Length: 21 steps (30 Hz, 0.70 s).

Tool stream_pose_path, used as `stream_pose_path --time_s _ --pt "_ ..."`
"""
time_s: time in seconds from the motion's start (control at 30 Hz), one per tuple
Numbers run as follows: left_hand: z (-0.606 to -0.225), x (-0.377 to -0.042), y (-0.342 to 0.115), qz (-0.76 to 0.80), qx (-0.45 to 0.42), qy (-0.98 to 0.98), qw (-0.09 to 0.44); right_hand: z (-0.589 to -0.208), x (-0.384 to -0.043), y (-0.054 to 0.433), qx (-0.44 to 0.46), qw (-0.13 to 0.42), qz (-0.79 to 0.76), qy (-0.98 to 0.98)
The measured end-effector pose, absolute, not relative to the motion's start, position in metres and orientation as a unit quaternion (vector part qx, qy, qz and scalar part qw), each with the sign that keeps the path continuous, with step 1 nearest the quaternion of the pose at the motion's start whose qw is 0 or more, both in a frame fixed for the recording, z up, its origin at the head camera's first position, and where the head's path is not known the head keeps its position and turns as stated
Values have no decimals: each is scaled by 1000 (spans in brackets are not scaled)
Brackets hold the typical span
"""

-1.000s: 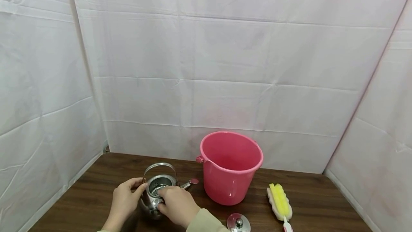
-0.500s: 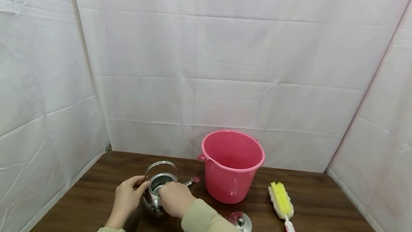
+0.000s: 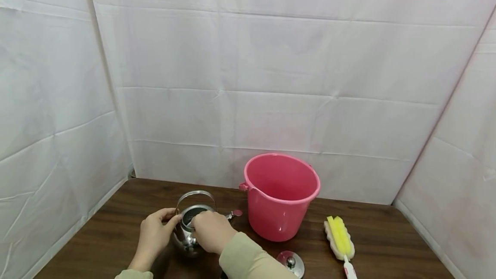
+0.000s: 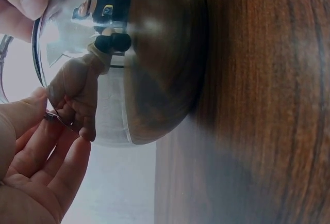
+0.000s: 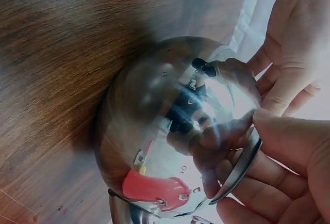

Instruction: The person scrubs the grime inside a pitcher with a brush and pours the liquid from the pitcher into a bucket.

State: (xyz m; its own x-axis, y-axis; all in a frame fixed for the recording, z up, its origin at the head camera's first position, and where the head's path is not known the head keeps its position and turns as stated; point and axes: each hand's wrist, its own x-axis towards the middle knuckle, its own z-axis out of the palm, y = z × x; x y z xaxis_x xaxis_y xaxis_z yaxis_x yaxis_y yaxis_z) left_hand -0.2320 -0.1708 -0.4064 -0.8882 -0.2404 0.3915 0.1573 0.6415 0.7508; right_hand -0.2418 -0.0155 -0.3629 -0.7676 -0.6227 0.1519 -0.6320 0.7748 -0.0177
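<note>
A shiny steel teapot (image 3: 184, 241) stands on the table, its hoop handle (image 3: 196, 192) upright and its top uncovered. A perforated strainer (image 3: 187, 217) sits in its mouth. My left hand (image 3: 152, 235) pinches the base of the handle at the pot's left side, thumb and fingers together. My right hand (image 3: 212, 230) is at the mouth, its fingers dipping inside and hiding part of the strainer. The right wrist view shows that hand's thumb and curled fingers (image 5: 273, 180) at the metal rim. The teapot lid (image 3: 291, 263) lies to the right of the right sleeve.
A pink bucket (image 3: 279, 221) stands behind and right of the teapot, near its spout tip (image 3: 237, 213). Farther right lies a yellow and white sponge brush (image 3: 339, 237). White cloth walls (image 3: 271, 76) enclose the dark wooden table (image 3: 108, 231).
My right hand's fingers have gone deeper into the teapot's mouth and curled at the strainer's edge. My left hand keeps its hold. The whole view has shifted slightly.
</note>
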Motion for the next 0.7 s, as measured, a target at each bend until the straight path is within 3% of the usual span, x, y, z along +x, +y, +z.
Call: stream_pose_path --time_s 0.27,0.7 --pt "-407 -233 -171 -423 26 -875 234 -363 -242 -16 336 93 32 -937" --pt "-406 -233 -171 -426 25 -876 226 -369 -236 -14 388 207 -80 -895"
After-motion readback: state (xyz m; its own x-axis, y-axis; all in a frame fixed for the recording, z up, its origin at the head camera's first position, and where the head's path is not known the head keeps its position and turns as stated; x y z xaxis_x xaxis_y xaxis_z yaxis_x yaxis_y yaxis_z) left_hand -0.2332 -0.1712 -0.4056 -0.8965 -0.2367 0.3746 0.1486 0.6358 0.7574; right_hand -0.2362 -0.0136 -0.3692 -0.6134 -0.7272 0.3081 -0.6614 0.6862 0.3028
